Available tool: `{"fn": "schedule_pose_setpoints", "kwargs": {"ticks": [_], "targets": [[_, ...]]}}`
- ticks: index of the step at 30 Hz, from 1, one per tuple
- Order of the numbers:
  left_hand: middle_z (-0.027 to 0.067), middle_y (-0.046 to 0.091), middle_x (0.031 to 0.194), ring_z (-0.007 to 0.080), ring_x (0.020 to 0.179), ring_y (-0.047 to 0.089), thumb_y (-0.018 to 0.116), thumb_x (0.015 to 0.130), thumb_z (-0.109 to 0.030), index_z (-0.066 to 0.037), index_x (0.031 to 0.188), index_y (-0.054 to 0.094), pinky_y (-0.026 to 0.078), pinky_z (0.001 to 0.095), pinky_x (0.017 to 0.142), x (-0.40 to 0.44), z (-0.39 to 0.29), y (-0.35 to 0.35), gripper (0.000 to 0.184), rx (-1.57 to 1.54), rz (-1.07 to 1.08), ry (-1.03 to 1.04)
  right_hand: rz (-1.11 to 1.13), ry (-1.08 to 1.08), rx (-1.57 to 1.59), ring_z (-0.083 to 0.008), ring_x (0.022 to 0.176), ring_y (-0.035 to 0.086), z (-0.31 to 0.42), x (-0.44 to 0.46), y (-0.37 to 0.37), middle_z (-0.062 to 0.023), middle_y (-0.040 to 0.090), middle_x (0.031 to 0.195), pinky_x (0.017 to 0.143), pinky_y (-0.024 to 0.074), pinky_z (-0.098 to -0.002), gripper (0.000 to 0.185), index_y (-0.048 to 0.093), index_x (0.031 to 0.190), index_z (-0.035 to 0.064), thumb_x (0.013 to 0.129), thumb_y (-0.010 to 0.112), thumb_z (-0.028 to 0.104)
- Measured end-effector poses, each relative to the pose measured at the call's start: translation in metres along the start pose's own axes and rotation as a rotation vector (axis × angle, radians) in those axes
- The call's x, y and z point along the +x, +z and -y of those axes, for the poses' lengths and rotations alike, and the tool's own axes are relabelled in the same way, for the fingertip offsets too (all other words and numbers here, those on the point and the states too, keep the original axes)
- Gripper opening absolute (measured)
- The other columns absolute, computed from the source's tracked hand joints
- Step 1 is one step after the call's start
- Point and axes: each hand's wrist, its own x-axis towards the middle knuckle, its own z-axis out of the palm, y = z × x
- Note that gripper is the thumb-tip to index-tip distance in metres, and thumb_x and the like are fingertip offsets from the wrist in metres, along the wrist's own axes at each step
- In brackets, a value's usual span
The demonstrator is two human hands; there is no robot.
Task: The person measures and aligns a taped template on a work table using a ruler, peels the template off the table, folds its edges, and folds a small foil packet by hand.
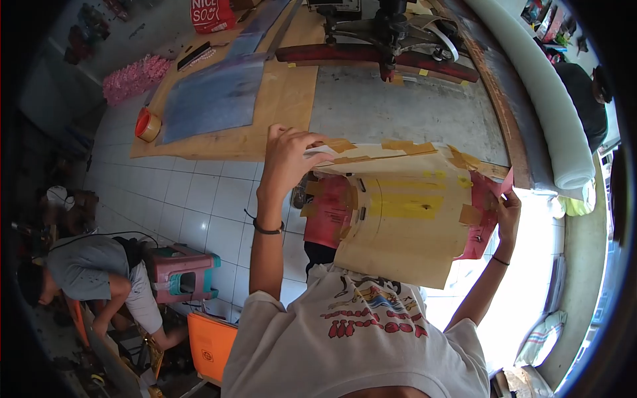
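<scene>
A cream sheet [405, 252] hangs curved at the table's front edge, before my chest. Brown tape strips [401, 145] run along its top and sides, and yellow patches [405, 205] mark its middle. Red pieces [328, 212] show at both its sides. My left hand [285, 159] is closed at the sheet's upper left corner, thumb and fingers pinching the edge. On the other side, my right hand [509, 211] is closed on the red right edge, lower than the left hand. What lies behind the sheet is hidden.
A dark metal clamp frame [378, 53] stands on the table [285, 93]. Nearby lie a blue translucent sheet [212, 99] and a tape roll [148, 125]. A white roll [544, 93] runs along the right. Low on the left, a person [99, 272] bends near a stool [179, 272].
</scene>
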Motion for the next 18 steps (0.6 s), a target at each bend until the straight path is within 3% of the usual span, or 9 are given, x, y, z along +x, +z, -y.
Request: {"fn": "schedule_pose_setpoints", "kwargs": {"ticks": [1, 4, 6, 8, 9, 11, 13, 16, 18], "targets": [[0.0012, 0.068, 0.084, 0.0235, 0.081, 0.059, 0.078, 0.075, -0.029, -0.009, 0.089, 0.071, 0.037, 0.0357, 0.087, 0.002, 0.004, -0.001, 0.025, -0.012, 0.121, 0.043, -0.011, -0.011, 0.005, -0.0064, 0.081, 0.061, 0.001, 0.000, 0.000, -0.0024, 0.070, 0.097, 0.073, 0.0491, -0.0231, 0.022, 0.066, 0.107, -0.0012, 0.084, 0.065, -0.002], [0.0052, 0.067, 0.078, 0.0248, 0.072, 0.058, 0.076, 0.077, -0.024, -0.005, 0.074, 0.069, 0.040, 0.0351, 0.080, -0.006, -0.001, -0.009, 0.021, -0.109, 0.007, 0.045, -0.022, -0.031, -0.055, -0.0074, 0.082, 0.062, 0.015, -0.002, 0.004, -0.0033, 0.070, 0.098, 0.074, 0.0496, -0.0236, 0.027, 0.065, 0.110, -0.0019, 0.083, 0.062, -0.006], [0.0049, 0.066, 0.078, 0.0250, 0.072, 0.057, 0.077, 0.076, -0.023, -0.005, 0.076, 0.069, 0.042, 0.0348, 0.075, -0.015, -0.006, -0.037, 0.020, -0.088, -0.026, 0.022, 0.009, -0.107, -0.217, -0.0079, 0.082, 0.063, 0.000, 0.004, -0.018, -0.0033, 0.070, 0.097, 0.073, 0.0503, -0.0237, 0.027, 0.065, 0.111, -0.0012, 0.084, 0.064, -0.004], [0.0058, 0.066, 0.078, 0.0257, 0.072, 0.058, 0.079, 0.074, -0.021, -0.004, 0.077, 0.069, 0.044, 0.0349, 0.069, -0.022, -0.013, -0.076, 0.019, -0.070, -0.089, 0.035, 0.038, -0.206, -0.169, -0.0082, 0.080, 0.064, 0.018, 0.005, -0.023, -0.0038, 0.070, 0.095, 0.072, 0.0505, -0.0224, 0.026, 0.065, 0.110, -0.0007, 0.084, 0.065, -0.003], [0.0068, 0.066, 0.078, 0.0263, 0.072, 0.058, 0.079, 0.073, -0.019, -0.004, 0.077, 0.069, 0.045, 0.0351, 0.065, -0.025, -0.015, -0.096, 0.019, -0.062, -0.134, 0.057, 0.023, -0.320, -0.345, -0.0090, 0.078, 0.065, -0.003, 0.014, -0.047, -0.0041, 0.070, 0.093, 0.070, 0.0517, -0.0229, 0.021, 0.065, 0.106, -0.0004, 0.085, 0.067, 0.001], [0.0098, 0.066, 0.079, 0.0273, 0.069, 0.060, 0.080, 0.073, -0.015, -0.002, 0.081, 0.070, 0.047, 0.0344, 0.064, -0.032, -0.016, -0.134, 0.018, -0.109, -0.164, 0.027, 0.135, -0.334, -0.079, -0.0123, 0.077, 0.065, 0.051, 0.020, -0.032, -0.0073, 0.068, 0.093, 0.066, 0.0541, -0.0257, 0.030, 0.059, 0.111, 0.0000, 0.083, 0.070, 0.005], [0.0129, 0.067, 0.081, 0.0280, 0.069, 0.063, 0.079, 0.074, -0.012, -0.001, 0.087, 0.072, 0.050, 0.0321, 0.067, -0.038, -0.018, -0.192, 0.019, 0.033, -0.236, 0.027, 0.096, -0.396, 0.096, -0.0135, 0.079, 0.061, 0.081, 0.034, -0.014, -0.0062, 0.065, 0.090, 0.070, 0.0504, -0.0277, 0.030, 0.059, 0.105, -0.0003, 0.081, 0.072, 0.010], [0.0126, 0.070, 0.085, 0.0213, 0.073, 0.066, 0.078, 0.077, -0.013, 0.001, 0.095, 0.071, 0.051, 0.0297, 0.071, -0.027, -0.031, -0.244, 0.024, 0.140, -0.239, 0.064, 0.257, -0.390, 0.036, -0.0112, 0.084, 0.060, 0.160, 0.050, 0.019, -0.0042, 0.063, 0.091, 0.075, 0.0501, -0.0265, 0.029, 0.059, 0.102, -0.0011, 0.080, 0.073, 0.010], [0.0101, 0.071, 0.088, 0.0149, 0.076, 0.065, 0.077, 0.080, -0.016, 0.003, 0.099, 0.070, 0.051, 0.0283, 0.073, -0.018, -0.018, -0.273, 0.027, 0.081, -0.182, -0.095, 0.414, -0.476, 0.013, -0.0109, 0.082, 0.060, 0.213, 0.065, 0.057, -0.0034, 0.063, 0.090, 0.071, 0.0516, -0.0253, 0.028, 0.058, 0.102, -0.0008, 0.080, 0.073, 0.010]]}}
